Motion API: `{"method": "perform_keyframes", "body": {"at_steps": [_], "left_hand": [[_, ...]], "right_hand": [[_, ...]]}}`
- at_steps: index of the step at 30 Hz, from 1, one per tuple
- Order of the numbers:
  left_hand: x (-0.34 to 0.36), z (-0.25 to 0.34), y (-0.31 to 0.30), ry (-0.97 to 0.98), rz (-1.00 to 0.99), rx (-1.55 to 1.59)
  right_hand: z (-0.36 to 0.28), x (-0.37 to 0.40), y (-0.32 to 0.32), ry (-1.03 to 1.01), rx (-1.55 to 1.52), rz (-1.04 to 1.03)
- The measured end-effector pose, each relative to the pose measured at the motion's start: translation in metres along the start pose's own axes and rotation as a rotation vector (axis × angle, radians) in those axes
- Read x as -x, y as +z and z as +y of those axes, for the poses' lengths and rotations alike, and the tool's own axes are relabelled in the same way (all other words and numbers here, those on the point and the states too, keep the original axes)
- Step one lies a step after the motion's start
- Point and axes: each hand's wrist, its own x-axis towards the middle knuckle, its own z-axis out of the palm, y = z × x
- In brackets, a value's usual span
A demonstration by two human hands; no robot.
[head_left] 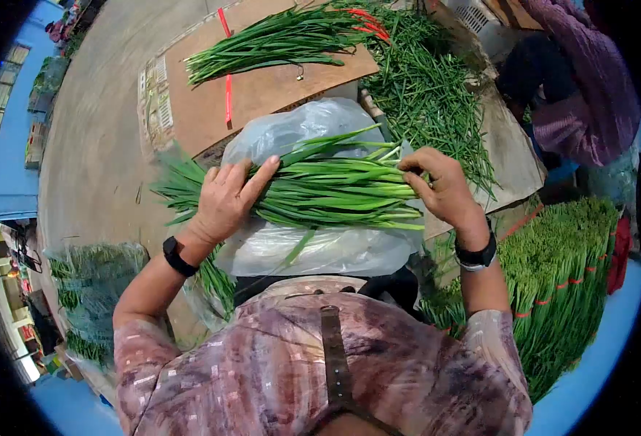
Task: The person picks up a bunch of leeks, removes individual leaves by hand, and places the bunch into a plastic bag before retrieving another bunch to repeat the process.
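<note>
A thick bunch of green chive stalks (335,192) lies crosswise in front of me over a clear plastic bag (313,131). My left hand (226,200) wraps around the bunch near its leafy left end, thumb on top. My right hand (440,185) grips the cut right end of the same bunch, fingers curled over the stalk tips. Both wrists wear dark bands.
A flat cardboard sheet (262,91) with a red strip carries another chive bunch (277,40). Loose stalks (429,94) spread at the upper right. Tied bundles (560,291) are stacked at my right. Another person's purple sleeve (589,87) is at the top right. Bagged greens (91,291) sit left.
</note>
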Motion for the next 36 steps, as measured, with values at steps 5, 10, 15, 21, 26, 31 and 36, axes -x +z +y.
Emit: {"method": "perform_keyframes", "body": {"at_steps": [5,10,15,21,26,31,36], "left_hand": [[-0.003,0.003,-0.009,0.016,-0.024,-0.049],[-0.001,0.002,-0.012,0.013,-0.08,-0.068],[-0.022,-0.011,-0.03,0.06,0.006,-0.045],[-0.084,-0.014,-0.091,0.058,-0.338,-0.157],[-0.135,-0.021,-0.106,0.262,-0.238,-0.237],[-0.191,-0.013,-0.134,0.478,-0.021,-0.562],[-0.193,-0.019,-0.157,0.654,0.437,-0.091]], "right_hand": [[0.039,-0.021,-0.03,0.196,0.308,0.006],[0.0,-0.054,-0.023,-0.156,0.432,0.035],[-0.066,-0.098,0.058,-0.409,0.062,-0.226],[-0.092,-0.109,0.061,-0.246,-0.053,-0.367],[-0.098,-0.12,0.037,-0.099,-0.237,-0.245],[-0.075,-0.118,-0.022,0.031,-0.415,-0.143],[-0.006,-0.091,-0.082,0.266,-0.841,0.106]]}}
